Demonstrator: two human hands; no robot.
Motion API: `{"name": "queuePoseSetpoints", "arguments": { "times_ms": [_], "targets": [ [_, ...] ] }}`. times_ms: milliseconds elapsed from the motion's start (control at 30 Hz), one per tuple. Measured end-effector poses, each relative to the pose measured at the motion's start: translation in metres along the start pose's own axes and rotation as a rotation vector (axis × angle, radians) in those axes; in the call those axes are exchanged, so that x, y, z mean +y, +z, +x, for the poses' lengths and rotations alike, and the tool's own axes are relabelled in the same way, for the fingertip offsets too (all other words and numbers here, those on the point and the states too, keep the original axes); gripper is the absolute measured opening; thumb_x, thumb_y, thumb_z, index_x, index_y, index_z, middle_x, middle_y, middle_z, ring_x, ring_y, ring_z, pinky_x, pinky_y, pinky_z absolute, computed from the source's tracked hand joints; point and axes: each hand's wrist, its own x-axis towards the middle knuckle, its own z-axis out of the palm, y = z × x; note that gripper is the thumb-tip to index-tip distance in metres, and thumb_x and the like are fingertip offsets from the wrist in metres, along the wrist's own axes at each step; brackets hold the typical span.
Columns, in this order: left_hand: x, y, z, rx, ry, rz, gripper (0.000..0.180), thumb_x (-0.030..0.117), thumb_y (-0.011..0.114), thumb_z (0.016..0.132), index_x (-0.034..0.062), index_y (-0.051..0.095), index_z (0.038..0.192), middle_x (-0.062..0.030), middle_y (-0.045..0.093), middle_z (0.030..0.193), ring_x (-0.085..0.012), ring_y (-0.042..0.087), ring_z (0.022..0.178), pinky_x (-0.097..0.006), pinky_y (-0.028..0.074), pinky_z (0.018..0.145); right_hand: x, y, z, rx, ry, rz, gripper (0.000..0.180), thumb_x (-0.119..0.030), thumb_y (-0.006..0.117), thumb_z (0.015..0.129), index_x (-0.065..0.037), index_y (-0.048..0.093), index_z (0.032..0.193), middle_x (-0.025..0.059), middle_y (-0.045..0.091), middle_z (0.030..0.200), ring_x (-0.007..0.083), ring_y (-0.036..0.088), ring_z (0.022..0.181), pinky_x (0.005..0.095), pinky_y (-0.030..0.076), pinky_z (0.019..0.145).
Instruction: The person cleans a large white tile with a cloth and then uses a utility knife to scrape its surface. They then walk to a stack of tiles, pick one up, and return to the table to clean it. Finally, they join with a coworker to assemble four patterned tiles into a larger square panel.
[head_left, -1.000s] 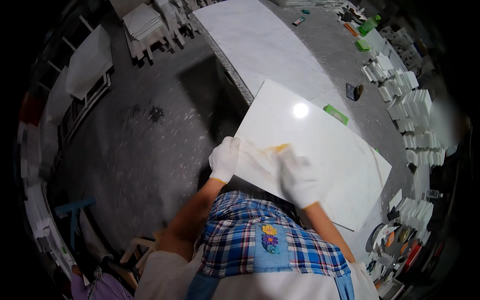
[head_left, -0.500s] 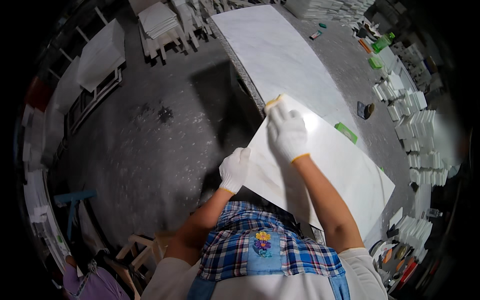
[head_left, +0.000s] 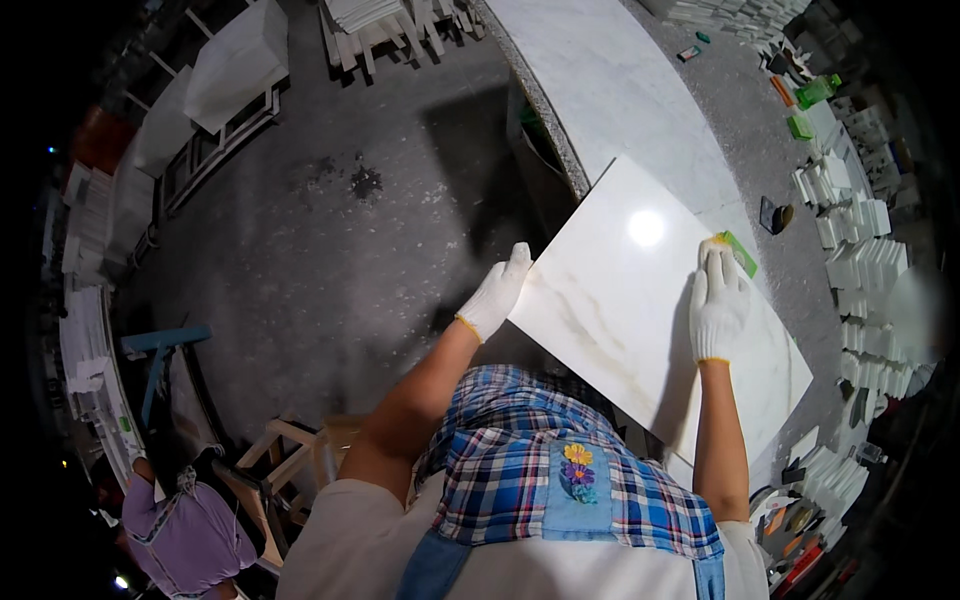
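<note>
A glossy white tile with grey-beige veins (head_left: 590, 310) lies turned at an angle across the near part of the worktable (head_left: 610, 70), its left corner past the table's edge. My left hand (head_left: 497, 293), in a white knit glove, closes on that left corner. On the tile's top, near its far right edge, rests my gloved right hand (head_left: 718, 310), fingers stretched out and pressing down. A small yellow pad (head_left: 716, 241) shows at its fingertips; most of it is hidden under them. Just beyond them sits a green box (head_left: 739, 254).
Stacked white tiles (head_left: 865, 270) line the right side, with a dark tool (head_left: 775, 215) and a green bottle (head_left: 818, 91) nearby. Slabs stand on a rack (head_left: 235, 65) at far left. A person in purple (head_left: 190, 540) is at lower left, near a wooden frame (head_left: 285, 455).
My right hand has slid across the tile from its far left corner to the far right edge, taking the yellow pad along. My left hand stays at the left corner. The view has shifted.
</note>
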Motion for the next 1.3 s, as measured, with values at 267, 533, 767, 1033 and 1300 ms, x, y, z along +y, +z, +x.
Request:
{"name": "queuePoseSetpoints", "arguments": {
  "times_ms": [267,533,767,1033,1300],
  "targets": [
    [0.020,-0.009,-0.006,0.000,-0.040,0.057,0.083,0.067,0.029,0.102,-0.0049,0.072,0.103,-0.0089,0.071,0.095,-0.0171,0.062,0.088,-0.033,0.051,0.085,-0.136,-0.008,-0.060,-0.420,-0.670,0.278,0.045,-0.029,0.064,0.090,-0.013,0.057,0.132,0.0114,0.056,0.138,0.0292,0.059,0.101,0.0436,0.050,0.084],
    [0.027,0.014,-0.001,0.049,-0.048,0.088,0.070,0.054,0.043,0.104,-0.0108,0.069,0.109,-0.0124,0.072,0.094,-0.0174,0.065,0.086,-0.033,0.052,0.076,-0.017,-0.032,-0.132,-0.074,-0.189,0.227,0.045,-0.017,0.070,0.075,-0.011,0.065,0.119,0.0110,0.063,0.123,0.0262,0.057,0.078,0.0386,0.051,0.067],
    [0.031,0.038,0.009,0.257,0.179,0.658,0.064,0.051,0.042,0.102,-0.0073,0.068,0.106,-0.0288,0.069,0.106,-0.0406,0.066,0.100,-0.046,0.049,0.087,0.128,-0.068,-0.249,0.057,0.523,-0.130,0.042,-0.019,0.057,0.089,-0.004,0.062,0.128,0.0222,0.059,0.132,0.0408,0.059,0.101,0.0480,0.047,0.089],
    [0.029,0.046,0.003,0.344,0.258,0.747,0.062,0.053,0.044,0.101,-0.0042,0.067,0.097,-0.0272,0.068,0.100,-0.0430,0.064,0.097,-0.047,0.048,0.084,0.208,-0.100,-0.370,0.068,0.941,-0.487,0.042,-0.029,0.053,0.096,-0.009,0.062,0.132,0.0151,0.058,0.137,0.0383,0.057,0.116,0.0451,0.044,0.101],
    [0.035,0.057,-0.010,0.423,0.288,0.696,0.057,0.051,0.047,0.100,-0.0012,0.068,0.096,-0.0236,0.070,0.096,-0.0402,0.065,0.092,-0.046,0.048,0.080,0.230,-0.106,-0.373,0.035,0.979,-0.422,0.043,-0.035,0.051,0.099,-0.017,0.061,0.136,0.0165,0.065,0.129,0.0365,0.061,0.112,0.0446,0.044,0.102]
  ]
}}
